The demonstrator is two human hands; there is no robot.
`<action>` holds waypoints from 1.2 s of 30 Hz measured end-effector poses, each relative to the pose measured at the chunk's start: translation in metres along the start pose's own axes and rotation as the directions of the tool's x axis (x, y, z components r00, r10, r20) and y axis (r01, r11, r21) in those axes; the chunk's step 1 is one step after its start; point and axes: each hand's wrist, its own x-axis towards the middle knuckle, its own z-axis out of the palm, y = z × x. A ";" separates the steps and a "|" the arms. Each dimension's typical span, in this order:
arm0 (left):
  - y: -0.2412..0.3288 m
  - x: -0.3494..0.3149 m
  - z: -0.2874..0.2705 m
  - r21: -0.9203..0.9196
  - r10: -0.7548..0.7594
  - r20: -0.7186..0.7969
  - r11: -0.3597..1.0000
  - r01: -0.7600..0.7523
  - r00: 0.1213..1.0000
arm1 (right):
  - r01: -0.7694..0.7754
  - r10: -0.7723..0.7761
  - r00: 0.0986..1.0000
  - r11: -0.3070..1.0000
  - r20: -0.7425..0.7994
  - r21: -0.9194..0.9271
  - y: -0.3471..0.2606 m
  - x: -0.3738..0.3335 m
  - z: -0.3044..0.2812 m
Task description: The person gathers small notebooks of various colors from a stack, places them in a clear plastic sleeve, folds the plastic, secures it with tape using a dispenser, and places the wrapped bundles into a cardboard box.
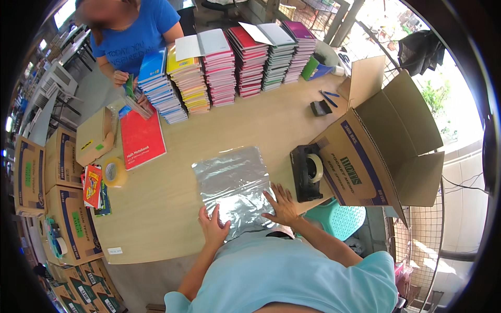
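Note:
A clear, shiny plastic bag or sheet [233, 180] lies flat on the table in front of me, close to the near edge. My left hand [214, 227] rests at its lower left edge, with fingers apart. Against the right side of the sheet lies my right hand [282, 206], its fingers spread. Neither hand grips anything that I can see. Just right of my right hand stands a black tape dispenser [306, 175] with a roll of clear tape.
Tall stacks of colourful spiral notebooks [218, 73] line the far side. A red notebook [142, 136] and a tape roll [114, 172] lie left. An open carton [360, 156] stands right, near blue-handled cutters [329, 97]. Across the table, a person in blue [148, 31] handles small items.

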 end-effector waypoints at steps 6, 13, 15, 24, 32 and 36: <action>0.009 0.003 -0.008 0.117 -0.037 0.036 0.993 0.032 0.999 | -0.264 0.349 0.694 0.937 -0.629 0.228 0.000 -0.061 -0.041; 0.004 0.008 -0.005 0.112 0.007 0.029 0.994 -0.010 1.000 | -0.274 0.623 0.585 0.754 -0.519 0.597 0.059 -0.043 -0.032; 0.009 0.009 -0.007 0.116 -0.006 0.035 0.993 0.002 0.999 | -0.220 0.605 0.591 0.757 -0.534 0.615 0.061 -0.032 -0.025; 0.008 0.009 -0.007 0.117 0.020 0.077 0.993 -0.028 0.997 | -0.248 0.666 0.553 0.705 -0.501 0.664 0.041 -0.003 -0.022; 0.007 0.008 -0.006 0.119 0.025 0.054 0.992 -0.031 0.998 | -0.173 0.804 -0.003 0.585 -0.594 0.793 0.117 -0.150 -0.062; 0.011 0.013 -0.009 0.122 0.012 0.070 0.992 -0.021 0.997 | -0.059 0.815 0.203 0.564 -0.543 0.824 0.123 -0.116 -0.064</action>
